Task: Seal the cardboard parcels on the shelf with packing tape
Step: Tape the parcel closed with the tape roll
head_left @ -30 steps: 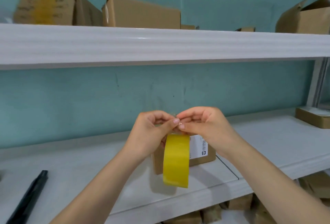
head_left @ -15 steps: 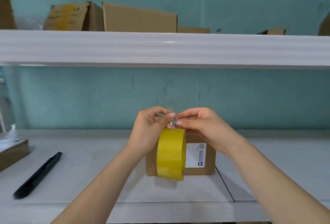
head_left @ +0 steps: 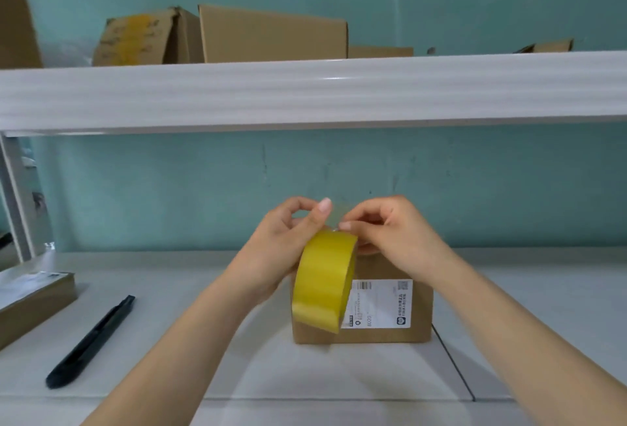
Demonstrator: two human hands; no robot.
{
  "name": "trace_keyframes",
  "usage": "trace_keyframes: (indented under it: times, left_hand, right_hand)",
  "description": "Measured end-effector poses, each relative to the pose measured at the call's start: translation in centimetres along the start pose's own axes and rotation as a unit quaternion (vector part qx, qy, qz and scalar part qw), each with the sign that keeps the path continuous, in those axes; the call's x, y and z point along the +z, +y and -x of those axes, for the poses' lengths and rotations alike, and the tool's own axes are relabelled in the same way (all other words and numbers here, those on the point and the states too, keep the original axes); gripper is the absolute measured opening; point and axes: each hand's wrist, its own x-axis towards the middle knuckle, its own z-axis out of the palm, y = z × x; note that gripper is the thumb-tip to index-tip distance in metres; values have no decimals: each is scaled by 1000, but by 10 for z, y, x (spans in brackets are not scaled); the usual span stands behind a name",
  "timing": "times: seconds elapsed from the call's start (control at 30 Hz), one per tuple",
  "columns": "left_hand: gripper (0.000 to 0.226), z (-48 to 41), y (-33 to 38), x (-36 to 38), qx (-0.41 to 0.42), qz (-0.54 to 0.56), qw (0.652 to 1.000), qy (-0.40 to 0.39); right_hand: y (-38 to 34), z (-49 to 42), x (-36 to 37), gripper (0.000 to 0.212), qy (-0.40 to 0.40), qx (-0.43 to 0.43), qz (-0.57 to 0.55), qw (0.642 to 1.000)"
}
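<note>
Left hand (head_left: 281, 249) is gripping the yellow packing tape roll (head_left: 322, 283), right hand (head_left: 393, 232) is pinching its peeled end (head_left: 336, 215); thin tab probably risking splitting or resticking.

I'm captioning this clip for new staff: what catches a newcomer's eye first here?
The yellow tape roll stands out at centre, gripped by the left hand while the right hand pinches its loose end. Behind it a labelled cardboard box sits on the lower shelf, a black pen-like tool lying far left.

Shelf (head_left: 169, 341): parcel (head_left: 383, 307) at centre, tape roll (head_left: 322, 283) just before it; cutter (head_left: 90, 342) at 8 o'clock; flat package (head_left: 32, 300) at 9 o'clock. Upper shelf (head_left: 305, 93), 12 o'clock: boxes (head_left: 271, 35) in a row.
</note>
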Motion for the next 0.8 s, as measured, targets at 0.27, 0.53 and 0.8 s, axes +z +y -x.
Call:
trace_keyframes:
  times: [0.27,0.53,0.8]
  left_hand:
    - [56,18,9,0,23,17,998,-59]
    - [92,19,5,-3,-7,-93,996,-2]
    - [99,0,8,-7,46,4,999,-26]
  right_hand:
    - [0,-4,5,18,94,46,-152,983]
    - [-14,0,6,17,94,6,-221,971]
    - [-11,-10,0,12,63,-19,-414,908]
